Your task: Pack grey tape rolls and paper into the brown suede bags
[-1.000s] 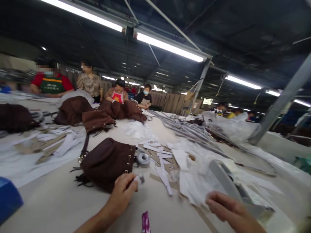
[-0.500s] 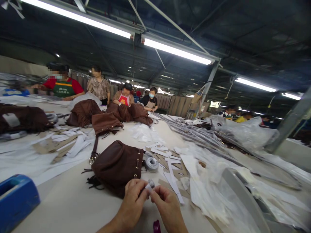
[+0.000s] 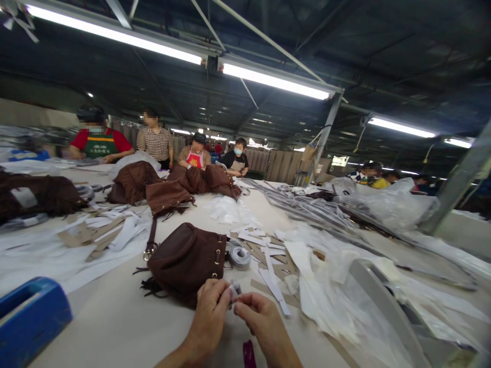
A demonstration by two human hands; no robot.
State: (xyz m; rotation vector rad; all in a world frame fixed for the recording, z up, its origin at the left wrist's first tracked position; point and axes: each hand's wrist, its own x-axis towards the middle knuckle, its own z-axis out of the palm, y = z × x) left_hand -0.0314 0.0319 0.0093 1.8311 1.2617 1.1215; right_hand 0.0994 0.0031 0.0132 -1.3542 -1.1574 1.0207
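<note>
Just in front of a dark brown leather bag (image 3: pixel 180 260), my two hands meet. My left hand (image 3: pixel 209 314) is closed, its thumb and forefinger pinching a small whitish-grey piece (image 3: pixel 235 290) that looks wrapped; its kind I cannot make out. Close at its right side, my right hand (image 3: pixel 264 324) has thumb and forefinger pressed together; whether anything is between them is too small to tell. The bag has gold eyelets, and its strap with a buckle (image 3: pixel 149 252) lies to the left. Behind my hands rests a grey wrapped coil (image 3: pixel 240 256).
A blue tape dispenser (image 3: pixel 36 319) stands at left, a grey one (image 3: pixel 387 306) at right. Between my forearms lies a purple object (image 3: pixel 249 353). Paper strips (image 3: pixel 270 276), white sheeting (image 3: pixel 326 291) and more brown bags (image 3: pixel 169 197) cover the table. Several co-workers stand beyond.
My right fingertips have come slightly away from the whitish piece, which my left hand keeps. The co-worker in the green apron has drawn an outstretched arm in.
</note>
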